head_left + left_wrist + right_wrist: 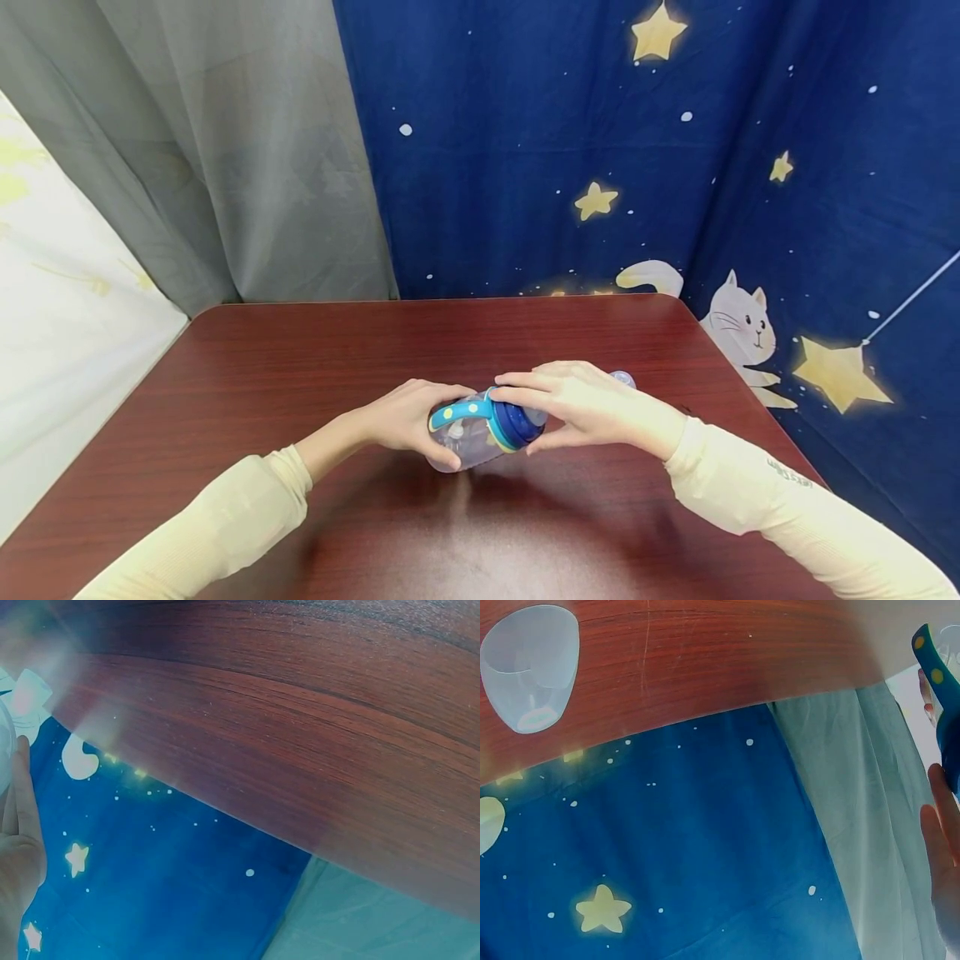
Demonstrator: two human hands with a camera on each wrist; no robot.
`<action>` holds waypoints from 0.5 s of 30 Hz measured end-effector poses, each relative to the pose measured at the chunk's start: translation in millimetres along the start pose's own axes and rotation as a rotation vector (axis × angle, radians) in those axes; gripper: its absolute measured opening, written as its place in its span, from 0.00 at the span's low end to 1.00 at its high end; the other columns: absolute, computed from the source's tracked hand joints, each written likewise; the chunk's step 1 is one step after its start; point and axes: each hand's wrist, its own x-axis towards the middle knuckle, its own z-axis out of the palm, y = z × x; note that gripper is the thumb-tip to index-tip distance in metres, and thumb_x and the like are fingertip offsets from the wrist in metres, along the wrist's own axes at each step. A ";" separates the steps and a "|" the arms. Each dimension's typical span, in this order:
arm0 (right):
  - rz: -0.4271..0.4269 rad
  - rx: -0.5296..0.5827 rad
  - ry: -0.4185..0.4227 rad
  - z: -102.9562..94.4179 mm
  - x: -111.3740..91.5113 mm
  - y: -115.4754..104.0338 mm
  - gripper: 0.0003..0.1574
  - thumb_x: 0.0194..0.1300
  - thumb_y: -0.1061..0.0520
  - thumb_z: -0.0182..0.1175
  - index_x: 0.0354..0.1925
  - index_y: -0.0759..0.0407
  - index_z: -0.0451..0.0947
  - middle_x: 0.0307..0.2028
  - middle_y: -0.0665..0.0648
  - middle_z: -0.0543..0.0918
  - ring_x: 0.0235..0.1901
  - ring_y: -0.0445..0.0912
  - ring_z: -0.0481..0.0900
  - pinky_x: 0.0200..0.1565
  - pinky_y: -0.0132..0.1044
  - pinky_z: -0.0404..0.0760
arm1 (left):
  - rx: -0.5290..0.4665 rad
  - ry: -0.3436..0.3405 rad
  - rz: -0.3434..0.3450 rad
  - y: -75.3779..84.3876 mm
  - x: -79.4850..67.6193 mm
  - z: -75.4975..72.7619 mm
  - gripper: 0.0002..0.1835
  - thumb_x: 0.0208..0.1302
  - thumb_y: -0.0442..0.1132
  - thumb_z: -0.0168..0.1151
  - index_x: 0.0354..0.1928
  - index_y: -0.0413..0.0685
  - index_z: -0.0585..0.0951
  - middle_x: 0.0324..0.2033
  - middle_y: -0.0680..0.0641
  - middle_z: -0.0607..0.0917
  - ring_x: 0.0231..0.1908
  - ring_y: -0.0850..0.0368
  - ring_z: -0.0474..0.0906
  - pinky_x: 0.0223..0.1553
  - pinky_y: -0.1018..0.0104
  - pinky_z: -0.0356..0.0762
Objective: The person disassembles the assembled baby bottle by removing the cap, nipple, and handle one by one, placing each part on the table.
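Note:
A clear baby bottle [477,446] with a dark blue collar [514,423] and a light blue, yellow-dotted handle [459,412] lies tilted between both hands, its collar end pointing right. My left hand [405,417] grips the bottom end of the bottle, thumb on the near side. From the right, my right hand [581,406] holds the collar, fingers over the top and thumb below, hiding most of the nipple end. In the right wrist view a translucent cap [531,671] stands on the table, mostly hidden behind the right hand in the head view.
The reddish-brown wooden table [322,350] has rounded far corners. Behind it hang a grey curtain [292,167] and a dark blue curtain [510,150] with stars and a white cat. A whitish curtain [67,333] hangs along the left side.

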 end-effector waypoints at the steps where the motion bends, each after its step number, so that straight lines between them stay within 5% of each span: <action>1: -0.005 -0.012 0.000 0.2 -0.6 0.0 0.43 0.50 0.33 0.57 0.58 0.53 0.65 0.55 0.51 0.70 0.45 0.46 0.72 0.45 0.38 0.70 | -0.002 -0.002 0.002 0.0 0.1 0.1 0.40 0.37 0.66 0.64 0.53 0.54 0.71 0.36 0.62 0.76 0.33 0.69 0.71 0.31 0.71 0.70; 15: 0.002 0.019 -0.018 2.3 -4.1 1.3 0.46 0.49 0.33 0.58 0.61 0.53 0.62 0.56 0.50 0.68 0.50 0.44 0.69 0.48 0.40 0.67 | -0.021 0.014 0.029 -2.5 -0.1 4.9 0.39 0.38 0.64 0.65 0.53 0.54 0.70 0.35 0.60 0.77 0.32 0.69 0.71 0.31 0.72 0.71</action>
